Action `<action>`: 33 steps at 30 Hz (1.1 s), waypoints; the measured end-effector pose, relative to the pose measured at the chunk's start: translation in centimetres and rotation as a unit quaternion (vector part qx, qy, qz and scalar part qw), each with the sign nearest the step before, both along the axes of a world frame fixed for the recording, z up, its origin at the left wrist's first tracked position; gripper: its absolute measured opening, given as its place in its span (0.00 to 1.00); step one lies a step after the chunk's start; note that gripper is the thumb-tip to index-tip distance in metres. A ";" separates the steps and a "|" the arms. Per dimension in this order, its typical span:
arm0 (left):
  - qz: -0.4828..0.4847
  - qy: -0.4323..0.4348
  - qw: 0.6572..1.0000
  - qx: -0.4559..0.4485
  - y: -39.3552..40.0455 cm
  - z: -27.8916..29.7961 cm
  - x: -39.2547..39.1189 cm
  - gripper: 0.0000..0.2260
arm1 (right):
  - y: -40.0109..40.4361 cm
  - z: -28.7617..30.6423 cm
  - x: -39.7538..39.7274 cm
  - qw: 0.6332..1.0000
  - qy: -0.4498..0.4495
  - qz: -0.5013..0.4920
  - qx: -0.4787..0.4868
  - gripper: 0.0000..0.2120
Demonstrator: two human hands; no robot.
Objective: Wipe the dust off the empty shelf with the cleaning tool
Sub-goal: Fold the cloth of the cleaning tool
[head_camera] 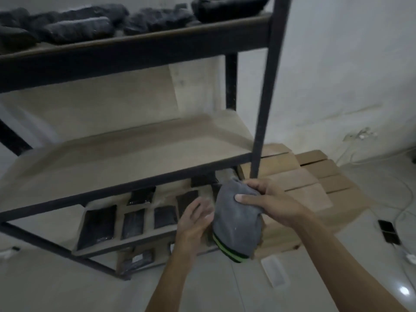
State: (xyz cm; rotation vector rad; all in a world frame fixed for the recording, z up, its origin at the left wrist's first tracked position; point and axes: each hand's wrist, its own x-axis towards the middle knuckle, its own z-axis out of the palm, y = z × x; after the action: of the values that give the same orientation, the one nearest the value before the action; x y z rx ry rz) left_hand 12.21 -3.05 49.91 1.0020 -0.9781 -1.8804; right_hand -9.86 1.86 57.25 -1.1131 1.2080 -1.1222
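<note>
Right hand (pixel 270 203) pinches the bunched grey cloth (pixel 238 221), green-striped at its hem; left hand (pixel 195 219), fingers relaxed, touches its side.

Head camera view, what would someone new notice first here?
First, the grey cloth with a green-striped edge, low at centre: the right hand grips its top and the left hand lies open against its side. Behind it stands a dark metal rack whose bare beige middle shelf holds nothing, while black wrapped bundles crowd the top shelf.
</note>
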 end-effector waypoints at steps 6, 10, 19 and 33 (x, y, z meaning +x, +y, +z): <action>-0.148 -0.102 0.984 0.005 6.4 -1.5 -8.1 0.21 | 3.5 -3.9 -7.2 0.996 0.052 -0.008 0.079 0.21; -0.040 -0.088 0.992 0.084 9.7 -6.8 -13.5 0.16 | 6.7 -10.9 -9.6 0.966 -0.050 -0.196 0.158 0.38; -0.034 -0.127 0.973 0.192 13.8 -24.4 -20.4 0.21 | 13.8 -30.7 -12.6 0.914 -0.099 -0.303 0.252 0.36; -0.148 -0.207 0.956 0.147 10.4 -65.1 -27.6 0.15 | 9.2 -70.7 -22.7 0.901 -0.114 -0.265 0.324 0.14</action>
State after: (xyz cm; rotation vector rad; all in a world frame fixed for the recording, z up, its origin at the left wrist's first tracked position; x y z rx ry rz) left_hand -15.41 7.31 -15.20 1.5439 -1.1591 -2.1533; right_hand -32.57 11.07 -13.44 -0.1342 1.5780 -1.0753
